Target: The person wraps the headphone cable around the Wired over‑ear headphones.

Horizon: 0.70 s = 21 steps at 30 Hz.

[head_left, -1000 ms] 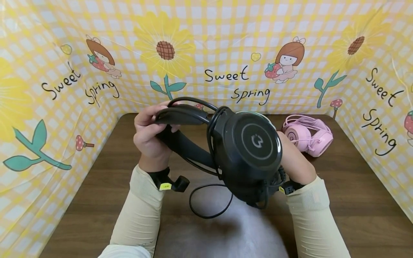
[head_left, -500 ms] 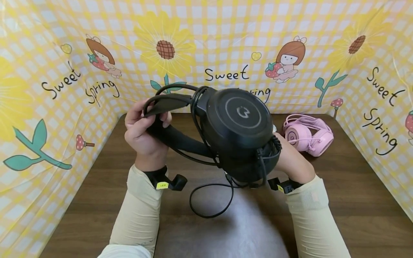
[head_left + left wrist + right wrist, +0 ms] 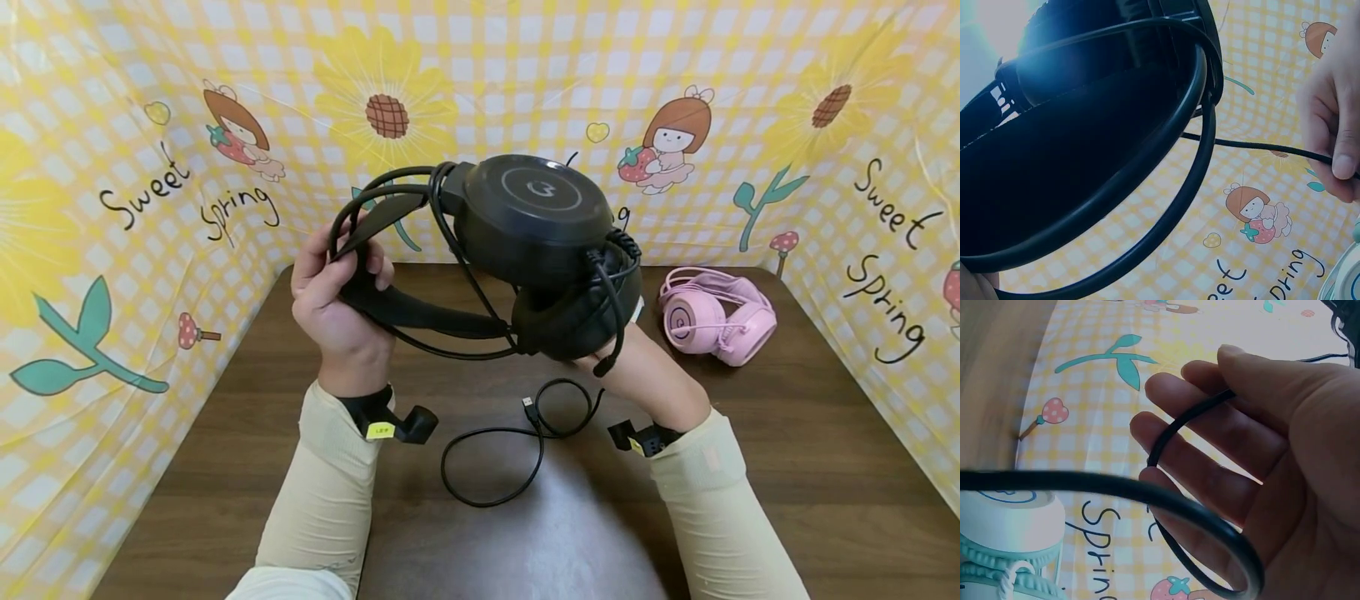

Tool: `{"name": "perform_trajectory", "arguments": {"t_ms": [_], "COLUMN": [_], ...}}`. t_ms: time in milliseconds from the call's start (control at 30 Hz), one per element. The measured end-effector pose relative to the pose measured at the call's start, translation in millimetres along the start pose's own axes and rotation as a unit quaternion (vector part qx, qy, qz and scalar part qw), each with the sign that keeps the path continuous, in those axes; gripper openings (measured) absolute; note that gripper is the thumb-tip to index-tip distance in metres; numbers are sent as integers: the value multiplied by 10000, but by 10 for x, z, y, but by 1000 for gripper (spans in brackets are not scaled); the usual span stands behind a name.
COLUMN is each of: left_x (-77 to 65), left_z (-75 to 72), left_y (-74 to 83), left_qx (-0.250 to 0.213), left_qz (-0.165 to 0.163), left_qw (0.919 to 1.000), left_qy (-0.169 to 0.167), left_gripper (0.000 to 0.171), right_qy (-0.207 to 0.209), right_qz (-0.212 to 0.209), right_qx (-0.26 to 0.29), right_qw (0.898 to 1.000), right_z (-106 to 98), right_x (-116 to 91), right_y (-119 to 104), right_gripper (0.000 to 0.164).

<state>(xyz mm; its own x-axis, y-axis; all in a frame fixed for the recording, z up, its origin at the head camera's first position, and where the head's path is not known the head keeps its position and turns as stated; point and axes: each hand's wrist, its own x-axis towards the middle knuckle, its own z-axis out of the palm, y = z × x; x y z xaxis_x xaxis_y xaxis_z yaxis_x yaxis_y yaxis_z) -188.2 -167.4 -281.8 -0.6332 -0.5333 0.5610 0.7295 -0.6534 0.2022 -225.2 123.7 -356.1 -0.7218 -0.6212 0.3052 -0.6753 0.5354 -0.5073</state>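
Observation:
My left hand (image 3: 337,321) grips the padded headband of a black over-ear headset (image 3: 532,217) and holds it above the table. Its ear cups point to the right, and a short microphone (image 3: 606,363) hangs from the lower side. Behind the cups, my right hand (image 3: 1254,450) is mostly hidden in the head view. The right wrist view shows the headset's black cable (image 3: 1085,481) looping across its fingers, held under the thumb. In the left wrist view that cable runs taut from the headset to the pinching right hand. The cable's USB plug (image 3: 529,407) lies on the table.
Pink headphones (image 3: 716,317) lie at the table's back right. White headphones with mint cushions (image 3: 1010,519) show in the right wrist view, mostly hidden by the black headset in the head view. A checked cloth (image 3: 510,67) walls the wooden table (image 3: 225,467) on three sides.
The black headset has risen and shifted left, its cups tilting so their undersides show. My right wrist has moved slightly left. The USB plug and more cable on the table have come into sight.

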Motion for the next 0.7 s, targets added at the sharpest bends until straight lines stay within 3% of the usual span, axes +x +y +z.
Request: {"name": "perform_trajectory", "arguments": {"t_ms": [100, 333, 567, 700], "left_x": [1, -8, -14, -9], "left_z": [0, 0, -1, -6], "left_y": [-2, -12, -10, -20], "left_qx": [46, 159, 286, 414], "left_qz": [-39, -189, -275, -186], "left_qw": [9999, 9983, 9958, 9955], "left_qy": [115, 521, 824, 835], "left_gripper": [25, 18, 19, 22], "right_qy": [160, 307, 117, 201], "right_qz": [73, -1015, -675, -931], "right_qx": [48, -730, -1026, -1145], "right_qw": [9998, 9917, 9924, 9889], "right_z": [-14, 44, 55, 71], "right_x": [22, 99, 92, 107], "right_y": [-163, -196, -244, -266], "right_gripper": [31, 9, 11, 15]}}
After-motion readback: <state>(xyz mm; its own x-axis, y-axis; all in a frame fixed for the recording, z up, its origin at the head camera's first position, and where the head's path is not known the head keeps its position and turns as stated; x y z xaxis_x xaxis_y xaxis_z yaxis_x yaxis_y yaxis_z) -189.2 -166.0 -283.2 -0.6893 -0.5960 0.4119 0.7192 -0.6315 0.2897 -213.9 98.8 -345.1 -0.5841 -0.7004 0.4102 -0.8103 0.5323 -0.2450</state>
